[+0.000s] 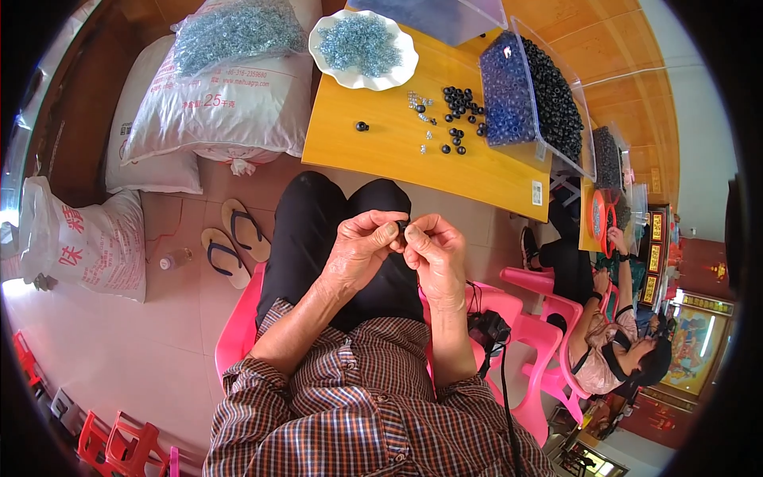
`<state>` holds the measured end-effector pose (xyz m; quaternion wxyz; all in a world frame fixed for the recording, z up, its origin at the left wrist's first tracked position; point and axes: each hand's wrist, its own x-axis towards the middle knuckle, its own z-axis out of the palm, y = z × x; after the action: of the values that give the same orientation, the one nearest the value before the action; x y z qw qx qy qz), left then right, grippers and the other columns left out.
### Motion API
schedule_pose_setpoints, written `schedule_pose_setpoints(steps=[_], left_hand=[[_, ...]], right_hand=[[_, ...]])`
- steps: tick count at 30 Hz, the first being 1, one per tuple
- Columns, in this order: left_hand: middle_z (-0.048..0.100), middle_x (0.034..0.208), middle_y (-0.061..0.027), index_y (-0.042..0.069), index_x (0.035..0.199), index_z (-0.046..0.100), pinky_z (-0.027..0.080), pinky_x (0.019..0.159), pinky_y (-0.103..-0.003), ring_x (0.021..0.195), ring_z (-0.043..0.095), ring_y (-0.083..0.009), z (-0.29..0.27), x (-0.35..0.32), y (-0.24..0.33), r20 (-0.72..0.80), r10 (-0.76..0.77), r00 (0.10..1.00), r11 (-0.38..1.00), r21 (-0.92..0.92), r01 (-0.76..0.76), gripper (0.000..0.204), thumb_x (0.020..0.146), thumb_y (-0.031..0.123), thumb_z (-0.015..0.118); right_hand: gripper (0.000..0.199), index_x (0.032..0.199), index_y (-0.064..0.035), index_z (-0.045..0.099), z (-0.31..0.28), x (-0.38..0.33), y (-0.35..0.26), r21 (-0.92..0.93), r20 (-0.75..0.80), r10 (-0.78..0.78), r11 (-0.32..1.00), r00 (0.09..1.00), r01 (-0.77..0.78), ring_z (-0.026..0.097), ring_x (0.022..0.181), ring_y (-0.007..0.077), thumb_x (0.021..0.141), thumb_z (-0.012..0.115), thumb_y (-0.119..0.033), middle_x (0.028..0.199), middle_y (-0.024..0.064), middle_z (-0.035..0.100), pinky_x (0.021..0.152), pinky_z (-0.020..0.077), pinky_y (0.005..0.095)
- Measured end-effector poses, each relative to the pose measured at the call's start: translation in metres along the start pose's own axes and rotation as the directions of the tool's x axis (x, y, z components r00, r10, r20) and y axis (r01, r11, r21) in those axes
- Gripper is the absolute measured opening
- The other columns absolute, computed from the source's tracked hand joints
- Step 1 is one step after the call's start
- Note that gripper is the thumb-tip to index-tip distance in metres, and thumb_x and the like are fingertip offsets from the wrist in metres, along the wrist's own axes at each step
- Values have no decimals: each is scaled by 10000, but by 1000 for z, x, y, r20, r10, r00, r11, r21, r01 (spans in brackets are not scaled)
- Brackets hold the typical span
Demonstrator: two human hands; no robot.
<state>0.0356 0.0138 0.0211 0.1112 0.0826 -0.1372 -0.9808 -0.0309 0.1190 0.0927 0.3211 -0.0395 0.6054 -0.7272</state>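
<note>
Over my lap, my left hand (pixel 358 250) and my right hand (pixel 437 256) meet fingertip to fingertip. Between them they pinch a small black piece (pixel 402 226), mostly covered by the fingers. It resembles the small round black pieces (pixel 458 102) scattered on the yellow table (pixel 373 147) just ahead. Small clear pieces (pixel 427 135) lie among those, and one black piece (pixel 362 126) sits apart at the left. A white scalloped dish (pixel 319 57) heaped with clear bluish pieces stands at the table's far left.
A clear plastic bin (pixel 543 151) of black pieces occupies the table's right side. White sacks (pixel 238 119) are stacked left of the table, a bag of clear pieces on top. Sandals (pixel 230 258) lie on the floor. Rightward, pink chairs (pixel 544 342) and a seated person (pixel 612 350) working at another table.
</note>
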Motion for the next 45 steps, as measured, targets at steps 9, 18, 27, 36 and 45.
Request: schedule_pose_setpoints(steps=[9,18,27,36,45], left_hand=[[671,843,-49,0,1055,669,536,706,-283,724,634,-133,0,-3,-2,54,-1,999,1000,-25,2,222,852,90,669],[660,863,-54,-6,1042,673,538,699,-271,732,636,-134,3,-5,-5,45,43,998,999,20,-44,210,849,76,667],[642,869,-49,-1,1046,675,525,698,-259,741,622,-133,1,-3,-6,63,74,995,994,76,-78,197,859,58,653],[651,884,-47,-3,1046,673,502,694,-249,740,594,-120,4,-5,-9,2,79,997,990,113,-79,177,881,43,626],[651,826,-35,2,1072,653,495,706,-263,718,577,-105,7,-2,-4,-32,-31,999,999,36,32,199,910,110,611]], right_hand=[[114,825,-11,598,-9,-1,5,142,65,26,989,998,-35,479,514,60,847,691,-74,676,16,576,460,363,187],[134,777,3,585,-9,-4,7,119,47,-57,992,997,51,471,511,65,847,684,-54,696,32,557,453,360,195],[142,752,-9,573,-14,2,9,147,56,18,989,998,-27,479,507,70,846,676,-34,684,35,554,448,362,192],[125,786,-27,571,-5,-5,8,47,-29,-11,999,1000,12,527,552,79,864,666,-53,692,54,593,474,402,197],[155,865,-30,574,-6,-10,10,201,-27,11,980,1000,-6,537,589,83,904,642,-164,718,42,600,531,426,202]])
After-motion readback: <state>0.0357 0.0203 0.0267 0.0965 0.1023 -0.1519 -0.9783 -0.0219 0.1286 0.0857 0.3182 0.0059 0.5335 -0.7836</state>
